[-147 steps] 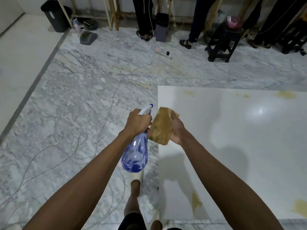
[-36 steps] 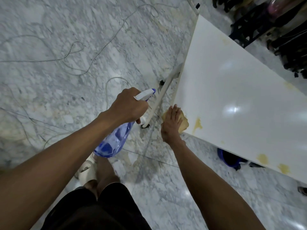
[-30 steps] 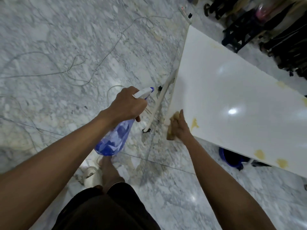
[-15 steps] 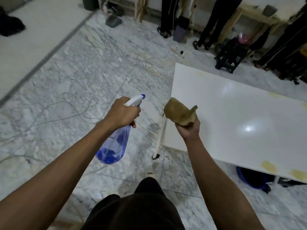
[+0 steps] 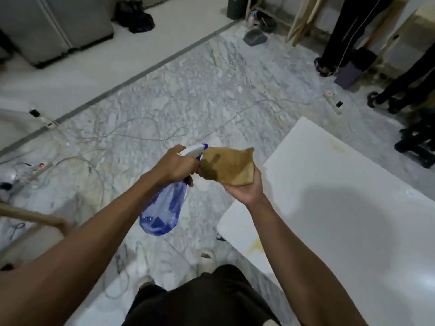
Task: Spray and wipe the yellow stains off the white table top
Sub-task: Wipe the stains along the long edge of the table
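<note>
My left hand [image 5: 177, 167] grips the neck of a clear blue spray bottle [image 5: 163, 211], whose white nozzle points straight at a tan cloth [image 5: 229, 166]. That cloth lies spread over the upturned palm of my right hand [image 5: 246, 190], with a darker wet patch on its left side. Both hands hover over the floor, just off the left corner of the white table top [image 5: 341, 208]. A faint yellow stain [image 5: 255, 247] shows near the table's near-left edge, and another pale yellow mark [image 5: 335, 144] lies toward its far corner.
White cables [image 5: 141, 135] trail across the marble floor. A power strip [image 5: 333, 103] lies beyond the table. People's dark-trousered legs [image 5: 341, 31] stand at the back right beside wooden frames. A dark stool [image 5: 416, 142] is at the right edge. My feet [image 5: 207, 256] are below.
My right hand lifted the cloth off the table's edge stain and turned palm up. The spray nozzle has come close against the cloth. The camera swung left and up.
</note>
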Demonstrator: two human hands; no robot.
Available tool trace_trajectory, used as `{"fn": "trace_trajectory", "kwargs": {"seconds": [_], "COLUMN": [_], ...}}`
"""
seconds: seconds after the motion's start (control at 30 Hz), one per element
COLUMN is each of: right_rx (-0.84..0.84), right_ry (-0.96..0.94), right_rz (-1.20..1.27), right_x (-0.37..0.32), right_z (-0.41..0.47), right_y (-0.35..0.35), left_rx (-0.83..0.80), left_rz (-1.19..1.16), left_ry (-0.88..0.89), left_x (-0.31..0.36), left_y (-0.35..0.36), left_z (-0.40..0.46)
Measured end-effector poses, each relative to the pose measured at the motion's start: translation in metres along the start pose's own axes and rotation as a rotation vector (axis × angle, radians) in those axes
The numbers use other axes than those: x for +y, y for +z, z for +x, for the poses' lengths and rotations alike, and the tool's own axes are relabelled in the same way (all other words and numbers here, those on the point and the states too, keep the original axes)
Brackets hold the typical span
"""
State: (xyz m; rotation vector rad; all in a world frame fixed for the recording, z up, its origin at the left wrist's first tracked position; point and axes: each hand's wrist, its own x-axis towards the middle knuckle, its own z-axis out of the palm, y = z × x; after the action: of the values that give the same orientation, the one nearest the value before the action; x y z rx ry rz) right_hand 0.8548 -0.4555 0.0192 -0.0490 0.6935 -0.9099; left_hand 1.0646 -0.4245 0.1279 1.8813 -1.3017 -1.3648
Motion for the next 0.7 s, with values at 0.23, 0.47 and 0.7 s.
{"fn": "trace_trajectory", "kwargs": {"seconds": [0.23, 0.47, 0.7], "right_rx": [-0.015, -0.016, -0.095], "right_ry": [0.138, 0.200, 0.293], "right_rz": [-0.044, -0.096, -0.180], "right_x": [0.003, 0.020, 0.050], "right_z": [-0.007, -0.048, -0.134], "right_y": [-0.008, -0.028, -0.062], "left_rx": [0.115, 0.245, 0.390], "left_rz": [-0.034, -0.125, -0.229], "left_ry": [-0.109, -0.153, -0.204], "left_x": [-0.006, -0.038, -0.071], "left_y": [0.041, 0.092, 0.161], "left_z": [-0.036, -0.100, -0.200]}}
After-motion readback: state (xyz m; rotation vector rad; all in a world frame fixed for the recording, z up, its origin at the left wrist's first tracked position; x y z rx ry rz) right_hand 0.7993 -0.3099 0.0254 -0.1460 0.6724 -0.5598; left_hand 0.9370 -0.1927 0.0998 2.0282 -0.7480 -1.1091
